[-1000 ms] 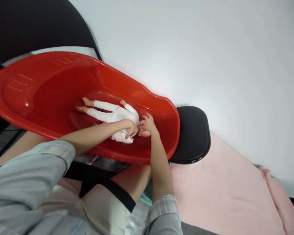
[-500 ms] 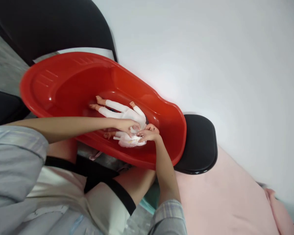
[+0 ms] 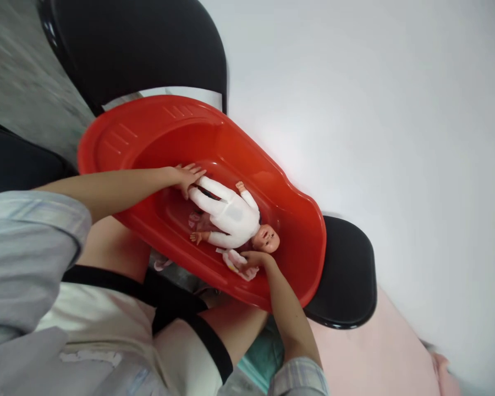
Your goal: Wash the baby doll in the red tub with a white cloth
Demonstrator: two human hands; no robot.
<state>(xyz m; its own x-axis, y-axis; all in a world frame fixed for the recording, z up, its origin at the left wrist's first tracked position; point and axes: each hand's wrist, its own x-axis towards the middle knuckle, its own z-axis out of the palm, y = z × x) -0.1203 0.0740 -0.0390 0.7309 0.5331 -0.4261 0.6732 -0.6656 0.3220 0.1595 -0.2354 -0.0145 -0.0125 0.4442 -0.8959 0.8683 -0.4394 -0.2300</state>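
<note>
A baby doll [image 3: 234, 215] with a white body, arms and legs lies on its back inside a red baby bathtub [image 3: 313, 236]. Its bald head points to the right and its feet to the left. Over the feet, my left hand [image 3: 188, 178] lies with fingers spread, hiding them. My right hand [image 3: 253, 259] is closed on a crumpled white-and-pink cloth [image 3: 237, 265] below the doll's shoulder, next to the head. Under the doll's lower arm, a pink patterned patch [image 3: 201, 220] shows at the tub bottom; I cannot tell what it is.
The tub spans a large black chair seat [image 3: 140, 44] at upper left and a smaller black seat [image 3: 348, 272] at right. A white wall [image 3: 375, 110] stands behind. A pink cloth-covered surface [image 3: 371, 352] lies lower right, and a teal item [image 3: 264, 357] is by my knee.
My left hand has left the white cloth by the doll's head and moved to its feet. My right hand has shifted off the head area, keeping the cloth. The view has swung slightly.
</note>
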